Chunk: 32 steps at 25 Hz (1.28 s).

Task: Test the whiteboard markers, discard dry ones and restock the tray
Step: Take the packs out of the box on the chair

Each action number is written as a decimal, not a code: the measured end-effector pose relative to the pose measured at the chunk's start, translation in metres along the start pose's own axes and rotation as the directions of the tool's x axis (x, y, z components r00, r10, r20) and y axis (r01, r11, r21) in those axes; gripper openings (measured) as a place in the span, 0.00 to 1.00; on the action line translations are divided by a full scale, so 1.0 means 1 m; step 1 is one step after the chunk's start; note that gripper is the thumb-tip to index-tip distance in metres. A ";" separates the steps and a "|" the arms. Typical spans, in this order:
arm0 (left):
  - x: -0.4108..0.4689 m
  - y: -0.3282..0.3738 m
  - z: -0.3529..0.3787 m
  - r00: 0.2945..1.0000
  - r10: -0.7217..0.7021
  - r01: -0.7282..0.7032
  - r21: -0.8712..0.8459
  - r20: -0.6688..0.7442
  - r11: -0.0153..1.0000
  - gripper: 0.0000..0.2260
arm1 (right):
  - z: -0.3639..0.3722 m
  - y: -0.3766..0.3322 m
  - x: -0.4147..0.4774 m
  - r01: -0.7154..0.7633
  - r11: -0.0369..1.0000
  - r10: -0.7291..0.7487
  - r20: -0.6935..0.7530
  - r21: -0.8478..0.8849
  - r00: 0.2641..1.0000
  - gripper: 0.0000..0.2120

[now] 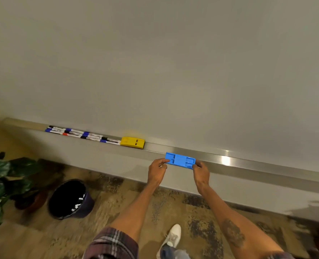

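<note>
A flat blue plastic eraser [180, 159] is held level just above the metal whiteboard tray [248, 163]. My left hand [157, 171] pinches its left end and my right hand [200, 171] pinches its right end. Several whiteboard markers [82, 135] with blue, black and red caps lie in rows on the left part of the tray. A yellow eraser [132, 142] sits on the tray right of the markers. The whiteboard [173, 62] above is blank.
A dark bin [70, 200] with several discarded markers inside stands on the patterned carpet at the lower left. A leafy potted plant [3, 184] is left of it. My white shoe [172, 238] is on the floor below my arms.
</note>
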<state>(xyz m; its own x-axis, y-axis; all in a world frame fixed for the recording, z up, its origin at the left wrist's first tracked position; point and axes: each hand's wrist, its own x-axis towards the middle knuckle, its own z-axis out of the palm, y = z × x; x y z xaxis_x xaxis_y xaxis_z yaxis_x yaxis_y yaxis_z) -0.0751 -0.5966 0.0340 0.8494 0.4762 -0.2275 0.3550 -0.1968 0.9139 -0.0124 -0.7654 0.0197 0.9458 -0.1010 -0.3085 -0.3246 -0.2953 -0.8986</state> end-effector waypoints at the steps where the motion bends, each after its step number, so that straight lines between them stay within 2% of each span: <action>1: 0.008 -0.001 -0.005 1.000 0.003 -0.003 0.007 -0.006 1.000 0.14 | 0.009 -0.004 0.006 0.012 1.000 -0.012 0.015 0.001 1.000 0.15; 9: 0.081 -0.010 -0.037 1.000 -0.011 0.012 0.061 -0.022 0.998 0.13 | 0.078 -0.040 0.048 0.051 0.999 -0.051 0.064 0.008 0.997 0.14; 16: 0.140 -0.020 -0.060 0.994 -0.107 0.101 0.164 0.031 0.981 0.12 | 0.132 -0.051 0.079 0.010 0.999 -0.004 0.128 -0.045 0.992 0.13; 24: 0.165 -0.036 -0.062 0.989 -0.147 0.134 0.239 0.034 0.962 0.11 | 0.152 -0.046 0.091 0.055 0.991 -0.031 0.197 -0.121 0.980 0.13; 32: 0.176 -0.038 -0.062 0.989 -0.140 0.125 0.259 0.040 0.958 0.11 | 0.165 -0.030 0.106 0.019 0.985 0.018 0.212 -0.174 0.977 0.12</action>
<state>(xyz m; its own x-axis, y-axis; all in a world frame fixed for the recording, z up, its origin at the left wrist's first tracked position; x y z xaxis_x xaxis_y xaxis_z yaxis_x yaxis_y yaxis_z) 0.0370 -0.4522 -0.0202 0.8064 0.4640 -0.3667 0.5473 -0.3509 0.7598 0.0974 -0.6103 -0.0373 0.9182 0.0974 -0.3839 -0.3012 -0.4576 -0.8365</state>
